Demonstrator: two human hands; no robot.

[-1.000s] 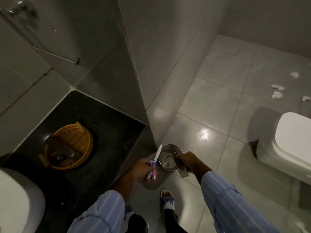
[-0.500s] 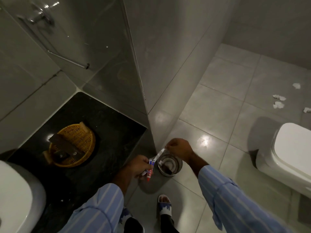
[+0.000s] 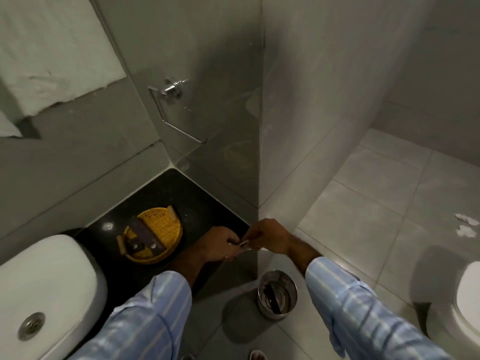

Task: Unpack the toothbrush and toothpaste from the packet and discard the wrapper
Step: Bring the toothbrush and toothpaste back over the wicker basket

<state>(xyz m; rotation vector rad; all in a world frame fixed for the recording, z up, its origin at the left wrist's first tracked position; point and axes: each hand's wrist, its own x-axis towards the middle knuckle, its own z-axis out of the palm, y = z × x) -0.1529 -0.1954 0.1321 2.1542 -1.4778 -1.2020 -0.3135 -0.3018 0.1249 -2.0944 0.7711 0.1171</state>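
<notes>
My left hand [image 3: 217,245] and my right hand [image 3: 268,236] meet above the edge of the black counter [image 3: 166,193]. Between them shows a small white piece of the toothbrush [image 3: 243,242]; the left fist is closed around the rest, and the toothpaste tube is hidden in it. My right fingers pinch the white end. Below them on the floor stands a small steel bin [image 3: 277,294] with the dark wrapper [image 3: 273,295] lying inside it.
A yellow wicker basket [image 3: 161,224] with dark packets sits on the counter, a white sink [image 3: 49,289] at lower left. A toilet [image 3: 465,307] stands at the right, paper scraps [image 3: 467,226] on the floor tiles. A towel hangs upper left.
The wrapper left my right hand and now lies in the bin. Both hands rose from the bin to the counter edge, and my right hand took the toothbrush's white end.
</notes>
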